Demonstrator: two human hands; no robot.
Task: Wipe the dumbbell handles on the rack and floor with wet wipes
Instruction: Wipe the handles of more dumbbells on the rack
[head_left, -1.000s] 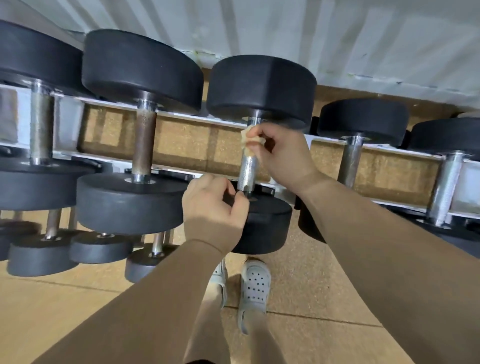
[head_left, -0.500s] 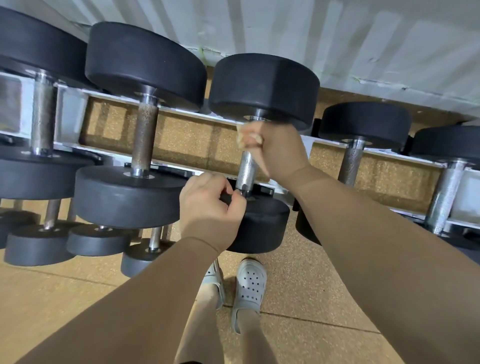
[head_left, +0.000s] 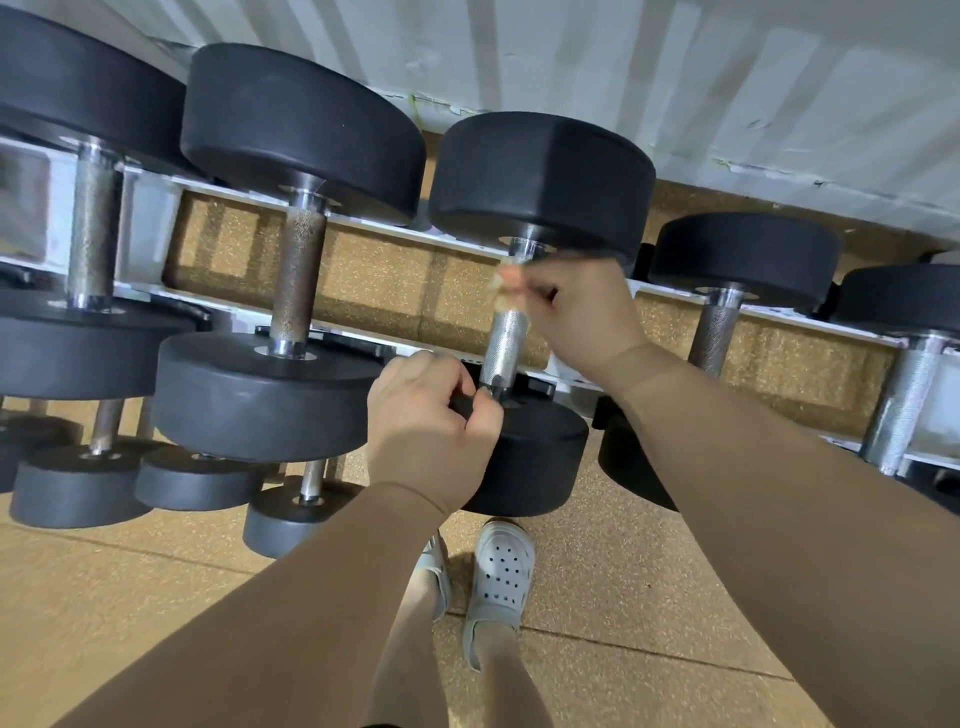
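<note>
A black dumbbell (head_left: 540, 176) lies on the white rack (head_left: 150, 218) in the middle of the view. Its knurled silver handle (head_left: 503, 347) shows between my hands. My right hand (head_left: 582, 312) is wrapped round the upper end of that handle, and a small crumpled wipe (head_left: 501, 283) peeks out at its fingertips. My left hand (head_left: 431, 415) grips the rim of the dumbbell's near weight head (head_left: 535, 457). The wipe and fingertips are blurred.
More black dumbbells sit on the rack: two to the left (head_left: 296, 135) and two to the right (head_left: 743, 254). Smaller dumbbells (head_left: 78, 488) lie lower left near the cork floor (head_left: 649, 597). A white striped wall (head_left: 675, 67) is behind. My feet in grey clogs (head_left: 501, 571) stand below.
My right hand with the wipe has stayed near the top of the handle, shifting slightly along it. My left hand keeps its hold on the near weight head.
</note>
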